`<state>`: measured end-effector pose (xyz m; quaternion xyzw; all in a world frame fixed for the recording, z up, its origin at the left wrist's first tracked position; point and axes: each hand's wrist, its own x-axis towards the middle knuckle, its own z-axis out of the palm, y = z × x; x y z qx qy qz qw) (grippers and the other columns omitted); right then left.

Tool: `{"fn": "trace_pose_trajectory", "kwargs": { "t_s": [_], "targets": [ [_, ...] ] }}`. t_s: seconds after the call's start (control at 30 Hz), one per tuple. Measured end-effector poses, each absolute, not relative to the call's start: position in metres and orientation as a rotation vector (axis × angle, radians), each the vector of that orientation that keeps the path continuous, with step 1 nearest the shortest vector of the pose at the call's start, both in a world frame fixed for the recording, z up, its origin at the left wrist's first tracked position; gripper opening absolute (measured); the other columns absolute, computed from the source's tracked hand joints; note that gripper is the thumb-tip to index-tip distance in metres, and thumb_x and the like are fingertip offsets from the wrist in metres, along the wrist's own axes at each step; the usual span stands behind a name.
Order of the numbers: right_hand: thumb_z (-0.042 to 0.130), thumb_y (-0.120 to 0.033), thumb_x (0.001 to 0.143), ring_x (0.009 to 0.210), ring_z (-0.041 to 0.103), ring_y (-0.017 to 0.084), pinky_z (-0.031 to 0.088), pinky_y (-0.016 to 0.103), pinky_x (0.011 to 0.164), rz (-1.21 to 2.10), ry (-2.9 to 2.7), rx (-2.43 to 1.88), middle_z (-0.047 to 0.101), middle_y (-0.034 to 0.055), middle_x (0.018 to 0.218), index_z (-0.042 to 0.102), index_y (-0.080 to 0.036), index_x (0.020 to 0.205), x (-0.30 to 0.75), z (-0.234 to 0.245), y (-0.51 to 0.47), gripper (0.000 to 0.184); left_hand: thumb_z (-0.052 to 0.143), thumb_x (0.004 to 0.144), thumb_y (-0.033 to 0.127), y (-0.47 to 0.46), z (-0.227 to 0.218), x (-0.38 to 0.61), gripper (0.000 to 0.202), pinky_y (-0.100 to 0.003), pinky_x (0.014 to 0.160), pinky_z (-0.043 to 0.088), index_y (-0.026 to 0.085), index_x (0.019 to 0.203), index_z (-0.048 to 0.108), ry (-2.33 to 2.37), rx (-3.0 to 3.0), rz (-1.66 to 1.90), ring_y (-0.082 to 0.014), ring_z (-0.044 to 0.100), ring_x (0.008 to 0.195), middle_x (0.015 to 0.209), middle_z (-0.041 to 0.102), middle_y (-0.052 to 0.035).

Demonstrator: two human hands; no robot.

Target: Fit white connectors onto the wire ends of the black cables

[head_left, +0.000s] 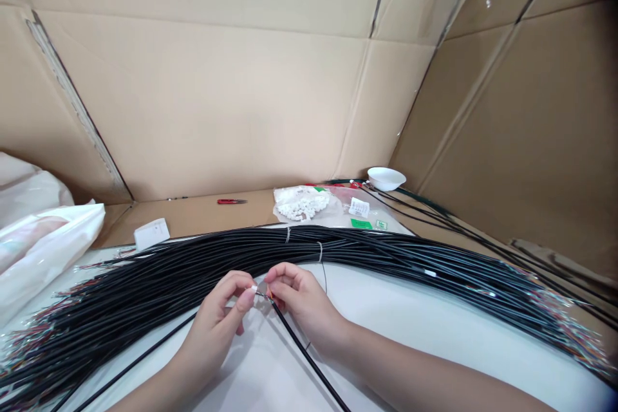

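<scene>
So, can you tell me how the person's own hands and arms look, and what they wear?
The left hand and right hand are bare, without gloves or rings. The left forearm and right forearm show no sleeve or watch. The nails look short.

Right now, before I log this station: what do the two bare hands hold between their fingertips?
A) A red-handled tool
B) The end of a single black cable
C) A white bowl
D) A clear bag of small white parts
B: the left hand and right hand pinch the end of one black cable, apart from the red-handled tool and white bowl beyond the black cable bundle.
</scene>
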<state>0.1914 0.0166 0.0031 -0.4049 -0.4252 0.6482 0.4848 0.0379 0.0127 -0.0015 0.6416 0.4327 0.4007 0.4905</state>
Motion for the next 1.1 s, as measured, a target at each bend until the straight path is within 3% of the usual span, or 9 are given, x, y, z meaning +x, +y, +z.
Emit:
{"fn": "trace_pose_trajectory", "kwargs": {
  "t_s": [0.2,0.37,0.47,0.63,0.83,1.1],
  "targets": [
    [0.046,-0.014,0.060,0.047,0.040,0.007,0.029,0.020,0.047,1.578,-1.122,-1.128,0.047,-0.0034,0.051,0.058,-0.012,0.062,0.193,0.007,0.018,0.012,0.046,0.084,0.036,0.014,-0.003,0.038,0.020,-0.019,0.048,0.039,0.020,0.077,0.056,1.054,1.573,0.976,-0.0122,0.044,0.062,0.085,0.047,-0.0022],
    [0.049,-0.023,0.067,0.038,0.033,0.005,0.022,0.020,0.040,1.775,-1.215,-1.079,0.040,-0.0046,0.041,0.051,-0.013,0.051,0.195,0.008,0.021,0.019,0.046,0.084,0.036,0.016,-0.004,0.038,0.021,-0.019,0.047,0.040,0.020,0.076,0.057,0.975,1.612,0.957,-0.0141,0.046,0.066,0.083,0.047,-0.0033],
    [0.054,-0.030,0.069,0.038,0.030,0.005,0.019,0.020,0.038,1.991,-1.135,-0.942,0.042,-0.0036,0.046,0.056,-0.011,0.058,0.198,0.009,0.021,0.021,0.045,0.084,0.036,0.014,-0.003,0.038,0.023,-0.019,0.047,0.039,0.020,0.076,0.059,0.948,1.616,0.959,-0.0139,0.047,0.065,0.081,0.046,-0.0033],
    [0.065,-0.029,0.064,0.042,0.033,0.005,0.019,0.019,0.040,2.143,-1.004,-0.914,0.043,-0.0037,0.049,0.058,-0.011,0.064,0.202,0.010,0.019,0.019,0.047,0.084,0.034,0.011,0.000,0.038,0.021,-0.019,0.049,0.039,0.020,0.076,0.060,0.956,1.625,0.982,-0.0139,0.047,0.067,0.082,0.047,-0.0033],
    [0.069,-0.030,0.062,0.043,0.032,0.005,0.022,0.020,0.044,2.097,-0.962,-0.852,0.041,-0.0054,0.048,0.052,-0.014,0.063,0.198,0.009,0.016,0.024,0.048,0.083,0.032,0.006,0.000,0.037,0.018,-0.020,0.051,0.041,0.022,0.084,0.063,1.023,1.628,1.038,-0.0155,0.049,0.074,0.088,0.048,-0.0039],
    [0.068,-0.036,0.066,0.049,0.033,0.006,0.021,0.021,0.048,1.786,-0.996,-0.876,0.043,-0.0037,0.055,0.056,-0.013,0.068,0.191,-0.006,0.013,0.026,0.054,0.079,0.035,0.011,-0.001,0.033,0.020,-0.021,0.052,0.043,0.022,0.083,0.067,1.187,1.616,1.116,-0.0183,0.050,0.079,0.099,0.046,-0.0056]
  ]
}}
